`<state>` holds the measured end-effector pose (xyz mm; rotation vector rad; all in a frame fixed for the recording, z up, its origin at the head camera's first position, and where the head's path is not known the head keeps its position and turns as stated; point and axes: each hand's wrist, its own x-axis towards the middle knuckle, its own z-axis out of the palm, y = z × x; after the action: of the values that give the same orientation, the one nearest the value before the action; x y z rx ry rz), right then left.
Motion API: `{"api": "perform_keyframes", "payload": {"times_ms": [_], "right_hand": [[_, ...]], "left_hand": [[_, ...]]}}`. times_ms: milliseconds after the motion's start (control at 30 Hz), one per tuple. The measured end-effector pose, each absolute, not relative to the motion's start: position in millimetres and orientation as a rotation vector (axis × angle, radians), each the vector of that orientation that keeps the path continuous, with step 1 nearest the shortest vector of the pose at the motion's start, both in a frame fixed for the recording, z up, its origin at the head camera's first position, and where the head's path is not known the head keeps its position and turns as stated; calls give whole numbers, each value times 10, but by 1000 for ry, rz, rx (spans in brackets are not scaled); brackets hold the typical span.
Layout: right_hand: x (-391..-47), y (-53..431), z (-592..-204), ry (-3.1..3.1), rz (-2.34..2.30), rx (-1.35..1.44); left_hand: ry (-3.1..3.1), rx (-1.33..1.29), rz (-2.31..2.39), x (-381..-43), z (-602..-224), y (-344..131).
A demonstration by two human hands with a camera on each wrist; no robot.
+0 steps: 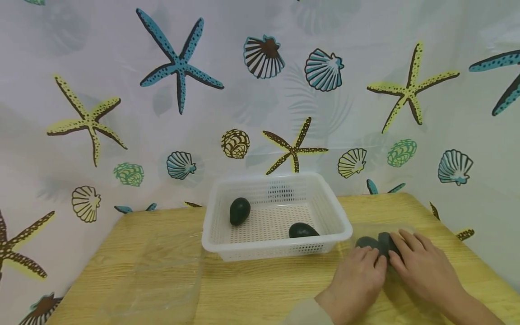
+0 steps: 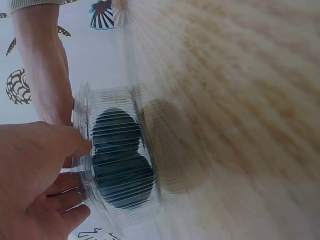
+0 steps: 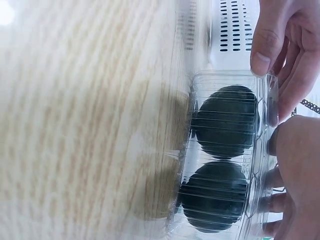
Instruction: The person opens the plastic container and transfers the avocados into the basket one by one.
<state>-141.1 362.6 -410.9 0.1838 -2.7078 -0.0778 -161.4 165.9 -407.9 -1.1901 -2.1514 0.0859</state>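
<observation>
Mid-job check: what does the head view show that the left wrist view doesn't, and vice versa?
Only the head view: the white basket with two dark fruits, one at its left and one near its front, plus clear plastic lying left of it.

Only the left wrist view: the right arm's sleeve and the ribbing on the clear container.

Both: left hand and right hand at that container, dark contents inside, wooden table, shell-print backdrop.
</observation>
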Motion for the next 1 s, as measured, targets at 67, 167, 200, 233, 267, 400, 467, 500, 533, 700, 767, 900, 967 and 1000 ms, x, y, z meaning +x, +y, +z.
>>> {"api": "perform_keyframes", "payload": {"times_ms": [67,167,200,233,267,400,467,500,533,700,767,900,967,1000], "right_hand": [[-1380,3615,-4105,-2716,-73,178],[-1334,3602,-4117,-2690,-74,198],[-1319,3598,-4123,-2683,-71,202],[-1306,3595,-4127,-2674,-71,208],[-1295,3592,-4133,-2661,-70,216],[-1256,3574,-4144,-2669,-63,217],[-1236,3567,-4146,-2664,-74,237],[-1226,3563,-4147,-2671,-76,240],[-1212,3554,-4148,-2667,-79,247],[-1165,3522,-4142,-2695,-94,264],[-1153,3510,-4135,-2719,-86,254],[-1122,3480,-4125,-2757,-59,230],[-1110,3465,-4124,-2762,-58,233],[-1101,3456,-4125,-2758,-64,240]], "left_hand": [[-2124,-1191,94,-1601,-4075,1647],[-2125,-1210,100,-1578,-4063,1622],[-2132,-1220,99,-1572,-4058,1615],[-2137,-1229,99,-1565,-4052,1605],[-2133,-1237,93,-1560,-4050,1595],[-2144,-1285,110,-1543,-4026,1557],[-2146,-1310,117,-1536,-4013,1537],[-2158,-1325,125,-1531,-4003,1526],[-2165,-1338,125,-1527,-3995,1515],[-2136,-1370,102,-1494,-3965,1451],[-2109,-1380,78,-1480,-3959,1425],[-2079,-1384,76,-1447,-3947,1386],[-2070,-1382,76,-1432,-3948,1370],[-2064,-1376,80,-1425,-3950,1361]]}}
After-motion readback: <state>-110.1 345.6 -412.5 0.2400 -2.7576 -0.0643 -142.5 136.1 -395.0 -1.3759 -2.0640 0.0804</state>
